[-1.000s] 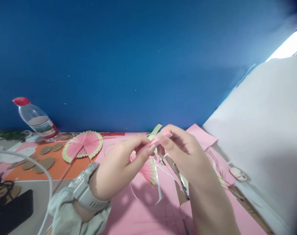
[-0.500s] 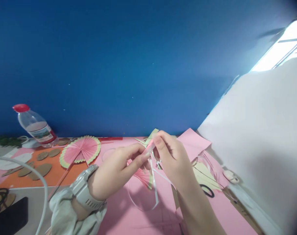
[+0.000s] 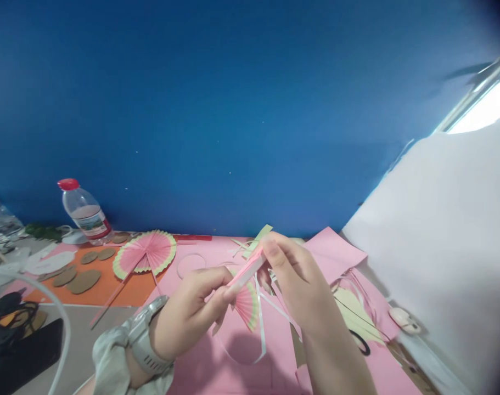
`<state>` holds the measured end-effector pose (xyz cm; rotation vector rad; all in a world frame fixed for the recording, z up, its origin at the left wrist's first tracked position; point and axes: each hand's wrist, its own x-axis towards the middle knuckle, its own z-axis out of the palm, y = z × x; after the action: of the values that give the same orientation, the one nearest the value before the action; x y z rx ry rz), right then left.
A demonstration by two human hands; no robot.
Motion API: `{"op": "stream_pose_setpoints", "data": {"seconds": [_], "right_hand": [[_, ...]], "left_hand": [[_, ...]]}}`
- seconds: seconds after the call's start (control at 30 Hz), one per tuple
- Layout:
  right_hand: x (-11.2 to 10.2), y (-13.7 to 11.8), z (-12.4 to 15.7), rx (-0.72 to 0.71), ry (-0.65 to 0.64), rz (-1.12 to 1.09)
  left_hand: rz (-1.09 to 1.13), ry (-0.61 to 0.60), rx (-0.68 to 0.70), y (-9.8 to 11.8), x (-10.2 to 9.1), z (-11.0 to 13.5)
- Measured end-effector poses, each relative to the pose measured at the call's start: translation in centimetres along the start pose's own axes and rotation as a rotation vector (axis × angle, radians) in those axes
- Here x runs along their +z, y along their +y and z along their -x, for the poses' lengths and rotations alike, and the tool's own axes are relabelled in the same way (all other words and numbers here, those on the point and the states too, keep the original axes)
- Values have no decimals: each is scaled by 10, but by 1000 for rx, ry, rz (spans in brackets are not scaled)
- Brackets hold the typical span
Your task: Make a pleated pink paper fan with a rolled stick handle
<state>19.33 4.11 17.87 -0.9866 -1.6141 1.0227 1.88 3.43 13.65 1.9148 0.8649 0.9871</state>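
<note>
A narrow folded strip of pink paper [image 3: 248,272] with a white face spans my two hands, slanting up to the right. My left hand [image 3: 192,310] pinches its lower end between thumb and fingers. At the upper end, my right hand [image 3: 297,277] grips the same strip. Below them a pink pleated paper fan [image 3: 248,311] with a yellow-green edge is partly hidden by my fingers. A thin white strip [image 3: 263,334] hangs or lies in a curve just beneath; where it joins is hidden.
A round pink paper fan [image 3: 157,249] with two sticks lies on orange paper [image 3: 128,291] at left, near cardboard ovals [image 3: 84,281] and a red-capped bottle [image 3: 89,216]. Pink sheets [image 3: 336,255] and black-handled scissors [image 3: 360,343] lie right. A white cable [image 3: 64,323] curves at front left.
My hands have drawn apart along the strip, so more of it shows between them. The camera view has shifted slightly left, bringing more of the table's left side into sight.
</note>
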Motion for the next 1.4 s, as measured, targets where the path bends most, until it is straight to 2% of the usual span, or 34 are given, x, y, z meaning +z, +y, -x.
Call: {"op": "stream_pose_setpoints", "data": {"seconds": [0.13, 0.23, 0.33, 0.4, 0.47, 0.57, 0.7, 0.77, 0.83, 0.93, 1.07, 1.23, 1.3, 1.4], "right_hand": [[-1, -9, 7, -36, 104, 33], [-4, -18, 12, -96, 148, 150], [-9, -26, 14, -71, 32, 323], [-11, -29, 14, -26, -45, 377], [-12, -28, 12, 1, -95, 362], [-9, -20, 10, 37, -134, 222], [-6, -7, 6, 67, -124, -61], [-3, -6, 5, 89, -159, -144], [0, -6, 3, 113, -220, -156], [7, -7, 4, 124, -264, -92], [15, -5, 10, 116, -139, 182], [15, -7, 16, -89, 32, 443], [12, -12, 16, -152, 50, 485], [6, -20, 17, -203, 19, 539]], "left_hand": [[22, 31, 53, 8, 1, -3], [113, 191, 76, 14, 0, -7], [203, 346, 28, 17, -3, -10], [247, 391, -15, 17, -5, -11], [267, 386, -73, 15, -6, -11], [311, 350, -140, 13, -4, -8], [392, 386, 29, 17, 4, -2], [320, 408, 122, 18, 6, 0], [209, 451, 149, 18, 6, 1], [138, 479, 185, 17, 2, 2], [100, 453, 146, 15, -5, 4], [150, 437, 54, 16, -6, 5], [202, 408, -28, 19, -7, 3], [251, 297, -148, 23, -9, 0]]}}
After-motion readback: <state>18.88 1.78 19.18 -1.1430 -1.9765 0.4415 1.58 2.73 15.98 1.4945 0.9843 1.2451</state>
